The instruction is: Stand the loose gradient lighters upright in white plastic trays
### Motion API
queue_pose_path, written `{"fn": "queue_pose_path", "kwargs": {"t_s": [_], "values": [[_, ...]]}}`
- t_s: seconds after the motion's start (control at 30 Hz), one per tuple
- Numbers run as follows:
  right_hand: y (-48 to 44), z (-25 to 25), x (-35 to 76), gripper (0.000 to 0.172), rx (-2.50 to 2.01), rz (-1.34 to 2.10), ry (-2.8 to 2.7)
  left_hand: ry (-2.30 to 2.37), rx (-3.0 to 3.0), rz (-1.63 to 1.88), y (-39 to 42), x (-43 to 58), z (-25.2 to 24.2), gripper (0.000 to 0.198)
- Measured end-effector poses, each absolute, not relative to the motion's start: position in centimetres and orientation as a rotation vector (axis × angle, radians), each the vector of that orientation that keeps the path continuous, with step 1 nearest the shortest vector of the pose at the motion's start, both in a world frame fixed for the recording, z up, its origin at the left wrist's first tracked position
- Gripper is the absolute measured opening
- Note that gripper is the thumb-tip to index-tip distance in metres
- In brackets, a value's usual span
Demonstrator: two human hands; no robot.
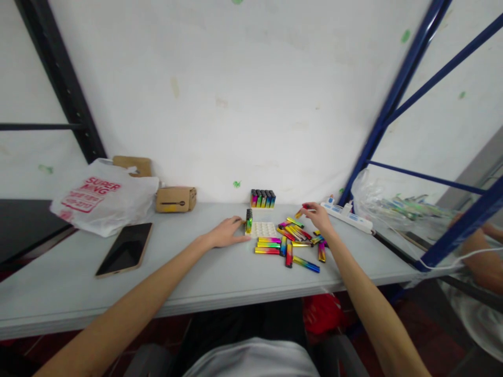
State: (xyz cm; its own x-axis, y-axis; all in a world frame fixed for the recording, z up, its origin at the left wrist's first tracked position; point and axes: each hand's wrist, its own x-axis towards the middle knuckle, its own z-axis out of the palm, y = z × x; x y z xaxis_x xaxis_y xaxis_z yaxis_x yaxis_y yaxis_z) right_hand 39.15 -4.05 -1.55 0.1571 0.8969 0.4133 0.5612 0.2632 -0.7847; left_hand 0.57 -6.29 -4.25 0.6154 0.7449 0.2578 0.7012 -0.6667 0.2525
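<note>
My left hand (227, 232) rests on the table at the left end of a white tray (264, 229) with rows of round holes. Its thumb and fingers close about that end. A short row of shiny multicoloured lighters (249, 222) stands upright in the tray's left end, and the other holes show bare. To the right, my right hand (316, 217) pinches a lighter (299, 214) above a loose pile of lighters (294, 233). More lighters (268, 245) lie flat in front of the tray.
A filled block of upright lighters (263, 199) stands near the wall. A power strip (348, 215) lies right of the pile. Leftward are a phone (124, 250), a small cardboard box (175, 199) and a plastic bag (106, 196). Another person's arm (481, 251) shows beyond the blue rack (383, 118).
</note>
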Motion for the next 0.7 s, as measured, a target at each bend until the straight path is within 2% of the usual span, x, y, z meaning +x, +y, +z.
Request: {"fn": "queue_pose_path", "kwargs": {"t_s": [0.1,0.23,0.43,0.7], "values": [[-4.5,0.3,35.1,0.04,-1.106,0.727,-1.284,1.213,2.696,0.527,-6.3,0.6,-4.2,0.073],[-5.0,2.6,29.8,0.042,-0.808,1.046,-1.193,1.214,2.688,0.523,-6.5,0.7,-4.1,0.075],[-5.6,1.5,24.5,0.047,-0.732,1.088,-1.231,1.212,2.713,0.541,-6.4,0.7,-4.3,0.076],[-6.9,-0.4,23.3,0.05,-0.847,1.232,-1.387,1.208,2.697,0.565,-6.2,0.7,-4.6,0.075]]}}
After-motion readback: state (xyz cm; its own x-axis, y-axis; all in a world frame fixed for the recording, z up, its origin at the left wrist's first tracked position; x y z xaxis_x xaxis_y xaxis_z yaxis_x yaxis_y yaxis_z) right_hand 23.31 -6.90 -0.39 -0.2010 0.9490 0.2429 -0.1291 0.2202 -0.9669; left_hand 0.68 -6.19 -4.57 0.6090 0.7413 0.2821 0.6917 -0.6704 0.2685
